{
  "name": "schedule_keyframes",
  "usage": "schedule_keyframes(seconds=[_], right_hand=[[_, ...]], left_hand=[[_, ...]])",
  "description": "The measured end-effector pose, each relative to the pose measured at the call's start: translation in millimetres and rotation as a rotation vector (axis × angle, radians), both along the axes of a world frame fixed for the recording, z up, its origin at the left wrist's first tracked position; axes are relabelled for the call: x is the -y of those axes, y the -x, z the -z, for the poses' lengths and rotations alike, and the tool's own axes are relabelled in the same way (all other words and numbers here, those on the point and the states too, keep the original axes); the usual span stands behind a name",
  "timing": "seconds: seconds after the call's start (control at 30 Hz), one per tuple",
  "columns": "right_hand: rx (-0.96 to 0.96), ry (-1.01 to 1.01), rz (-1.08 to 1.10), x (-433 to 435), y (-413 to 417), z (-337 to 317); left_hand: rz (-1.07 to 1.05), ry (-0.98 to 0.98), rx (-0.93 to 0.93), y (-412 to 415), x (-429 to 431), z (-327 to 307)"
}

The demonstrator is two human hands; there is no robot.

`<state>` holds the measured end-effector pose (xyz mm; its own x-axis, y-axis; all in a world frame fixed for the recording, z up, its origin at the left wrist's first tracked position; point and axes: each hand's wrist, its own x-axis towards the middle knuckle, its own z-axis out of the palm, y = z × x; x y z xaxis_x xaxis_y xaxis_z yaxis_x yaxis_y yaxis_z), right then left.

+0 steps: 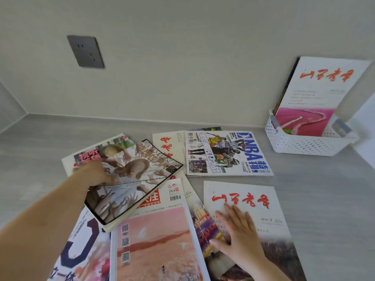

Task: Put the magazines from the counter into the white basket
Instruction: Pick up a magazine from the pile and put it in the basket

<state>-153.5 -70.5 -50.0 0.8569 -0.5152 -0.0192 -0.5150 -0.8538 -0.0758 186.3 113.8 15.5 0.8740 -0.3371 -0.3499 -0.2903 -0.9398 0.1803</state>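
Several magazines lie spread over the grey counter [316, 191]. My left hand [97, 173] grips the left edge of a black-bordered magazine [134, 179] with a pale figure on its cover, its left side lifted off the pile. My right hand [237, 230] rests flat, fingers apart, on a white magazine with red calligraphy [249, 201]. An NBA magazine [227, 153] lies further back. The white perforated basket [304, 145] stands at the right against the wall, with a white-and-pink magazine [316, 94] standing upright in it.
A pink-cover magazine [158, 242] and a white one with big dark letters [81, 244] lie nearest me. A grey wall socket [85, 51] sits on the back wall. The wall corner is at the far left.
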Motion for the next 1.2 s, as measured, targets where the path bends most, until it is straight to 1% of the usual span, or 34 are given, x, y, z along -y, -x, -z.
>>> schedule_keyframes(seconds=[0.03, 0.1, 0.13, 0.17, 0.2, 0.23, 0.27, 0.3, 0.33, 0.37, 0.4, 0.43, 0.5, 0.57, 0.6, 0.67, 0.73, 0.77, 0.87, 0.97, 1.03, 1.1, 1.2], right_hand=[[-0.012, -0.026, 0.003, 1, 1, 0], [0.051, -0.113, -0.068, 5, -1, 7], [0.048, -0.193, -0.090, 6, 0, 11], [0.039, -0.251, -0.083, 7, 1, 13], [0.038, -0.262, -0.069, 8, 1, 14], [0.033, -0.274, -0.050, 9, 1, 14], [0.022, -0.297, -0.028, 9, 1, 12], [0.018, -0.326, -0.006, 9, 0, 8], [0.045, -0.357, 0.010, 9, -1, 4], [0.103, -0.413, 0.032, 8, -3, -2], [0.194, -0.501, 0.061, 7, -7, -9], [0.302, -0.617, 0.096, 7, -12, -19], [0.484, -0.899, 0.160, 8, -25, -43], [0.592, -1.182, 0.198, 15, -38, -67], [0.640, -1.273, 0.216, 22, -42, -79], [0.734, -1.364, 0.223, 40, -45, -97], [0.835, -1.392, 0.228, 61, -39, -115], [0.886, -1.377, 0.244, 73, -34, -123], [0.994, -1.213, 0.280, 116, -12, -146], [1.040, -1.107, 0.295, 167, 12, -164], [1.054, -1.035, 0.290, 199, 26, -175], [1.063, -0.948, 0.320, 231, 35, -185], [1.080, -0.863, 0.381, 284, 42, -197]], left_hand=[[-0.012, 0.031, -0.009, 3, 2, -6], [-0.009, 0.126, -0.009, 6, 3, -17], [0.011, 0.192, 0.012, 7, 2, -21], [0.026, 0.253, 0.034, 10, 1, -26], [0.052, 0.349, 0.047, 14, 1, -33], [0.058, 0.434, 0.032, 19, 2, -41], [0.027, 0.520, -0.028, 26, 2, -50], [0.006, 0.579, -0.049, 30, 3, -58], [0.009, 0.588, -0.023, 35, 3, -67], [0.038, 0.588, 0.033, 40, 3, -76], [0.056, 0.637, 0.064, 45, 4, -85], [0.054, 0.701, 0.043, 52, 7, -93], [0.058, 0.856, -0.054, 69, 18, -108], [0.066, 0.955, -0.151, 89, 36, -117], [0.080, 0.992, -0.189, 100, 47, -118], [0.121, 1.083, -0.238, 121, 74, -119], [0.169, 1.188, -0.274, 142, 103, -115], [0.199, 1.226, -0.255, 152, 119, -114], [0.254, 1.263, -0.190, 174, 166, -115], [0.257, 1.289, -0.220, 190, 218, -120], [0.211, 1.298, -0.136, 201, 254, -126], [0.228, 1.307, -0.016, 210, 289, -132], [0.265, 1.305, -0.006, 221, 341, -135]])
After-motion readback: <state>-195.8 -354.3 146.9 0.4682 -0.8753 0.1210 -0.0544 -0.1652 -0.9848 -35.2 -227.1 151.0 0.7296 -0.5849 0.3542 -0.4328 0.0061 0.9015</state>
